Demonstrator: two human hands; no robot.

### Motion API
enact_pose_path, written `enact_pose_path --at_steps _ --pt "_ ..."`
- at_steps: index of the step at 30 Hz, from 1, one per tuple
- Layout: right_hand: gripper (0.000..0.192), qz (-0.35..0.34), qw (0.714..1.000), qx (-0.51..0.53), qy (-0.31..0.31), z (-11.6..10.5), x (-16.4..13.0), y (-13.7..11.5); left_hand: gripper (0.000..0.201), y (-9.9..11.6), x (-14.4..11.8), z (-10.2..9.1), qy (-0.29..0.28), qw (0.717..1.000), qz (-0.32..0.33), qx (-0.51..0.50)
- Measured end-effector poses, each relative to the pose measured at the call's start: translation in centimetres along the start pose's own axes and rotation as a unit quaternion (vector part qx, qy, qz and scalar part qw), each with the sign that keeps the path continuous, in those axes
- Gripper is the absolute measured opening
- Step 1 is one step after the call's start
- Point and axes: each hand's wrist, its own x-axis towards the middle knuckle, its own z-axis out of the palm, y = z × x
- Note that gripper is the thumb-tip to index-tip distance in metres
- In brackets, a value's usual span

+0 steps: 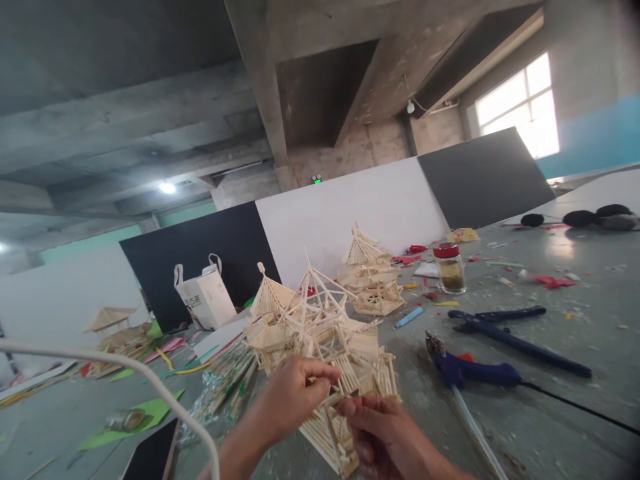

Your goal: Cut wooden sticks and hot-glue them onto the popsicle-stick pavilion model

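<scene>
A pavilion model (323, 340) made of thin wooden sticks stands in front of me, with a pointed roof frame of bare sticks on top. My left hand (295, 393) is at its near side, fingers curled and thumb close to the index finger. Close by on the right, my right hand (385, 430) has thumb and index finger pinched together over the slatted lower part. Whatever is between either hand's fingertips is too small to make out. Both hands hide part of the model's front.
Right of the model lie a blue glue gun (470, 370), dark-handled pliers (520, 340), a light blue marker (409, 317) and a red-lidded jar (449, 268). Another stick tower (373, 277) stands behind. At left are bundled sticks (233, 387), a phone (153, 453), a white cable (145, 370) and a paper bag (206, 297).
</scene>
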Motion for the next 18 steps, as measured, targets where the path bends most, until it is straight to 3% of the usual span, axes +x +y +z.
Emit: enact_pose_path --at_steps 8,18 --pt "0.043 -0.038 0.997 -0.05 -0.04 -0.8 1.3 0.5 0.035 0.0 0.0 0.0 0.016 1.0 -0.019 -0.018" --pt "0.047 -0.059 0.995 -0.07 -0.032 -1.2 1.9 0.3 0.036 -0.6 0.2 0.2 0.044 0.998 -0.013 -0.037"
